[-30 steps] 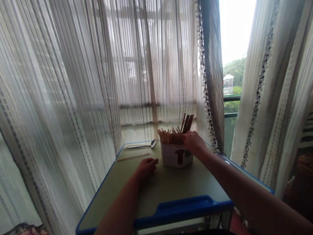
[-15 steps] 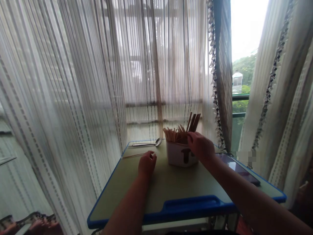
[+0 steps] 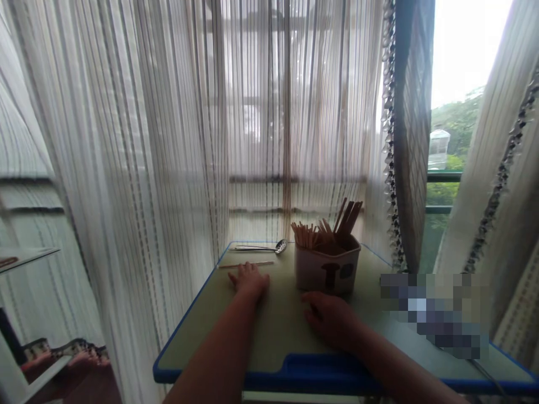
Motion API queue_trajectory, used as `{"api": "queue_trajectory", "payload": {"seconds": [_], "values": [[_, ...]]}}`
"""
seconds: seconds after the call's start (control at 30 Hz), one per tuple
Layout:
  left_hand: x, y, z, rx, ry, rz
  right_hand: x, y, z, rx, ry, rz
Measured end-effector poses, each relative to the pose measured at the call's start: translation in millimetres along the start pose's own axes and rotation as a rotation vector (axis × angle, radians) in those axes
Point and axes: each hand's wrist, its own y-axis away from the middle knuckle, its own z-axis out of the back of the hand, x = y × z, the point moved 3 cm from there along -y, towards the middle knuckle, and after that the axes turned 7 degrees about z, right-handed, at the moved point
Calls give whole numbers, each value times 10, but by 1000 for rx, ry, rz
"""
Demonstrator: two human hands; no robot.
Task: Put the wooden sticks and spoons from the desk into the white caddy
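My left hand [image 3: 249, 279] lies on the table with its fingers spread. Its fingertips reach a thin pair of chopsticks [image 3: 265, 262] lying crosswise, and it is not closed around them. Behind the chopsticks rests a metal slotted spoon [image 3: 281, 247] with a long handle. A pale container [image 3: 309, 273] with a dark T-shaped print stands to the right, upright. Light wooden sticks [image 3: 304, 235] and several taller, darker chopsticks [image 3: 348, 216] stick out of it. Just in front of the container, my right hand [image 3: 330, 318] rests with loosely curled fingers, a gap showing between thumb and forefinger; nothing is visible in it.
The light table [image 3: 202, 331] has a blue rim and a blue moulded recess [image 3: 320, 363] at its front edge. A pixelated object [image 3: 433, 320] lies at the right, with a cable [image 3: 484, 370] near it. Sheer curtains [image 3: 177, 140] hang close behind the table.
My right hand has moved from the container's rim down to the tabletop in front of it. My left hand has spread its fingers beside the chopsticks. The view has shifted left.
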Motion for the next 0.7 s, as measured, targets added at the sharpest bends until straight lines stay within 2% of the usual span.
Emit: {"api": "queue_trajectory", "payload": {"seconds": [0.1, 0.23, 0.4, 0.57, 0.7], "values": [[-45, 106, 85, -80, -12, -95, -24, 7, 17, 23, -32, -68], [-35, 237, 176, -178, -21, -171, 4, 1, 17, 38, -28, -53], [2, 219, 110, -54, -54, -231, -11, 6, 9, 38, 14, -53], [-38, 220, 101, -35, 17, -322, -99, 17, -6, 26, 81, -129], [-85, 257, 113, 10, 79, -401, -180, 4, -23, 31, 49, -202]]}}
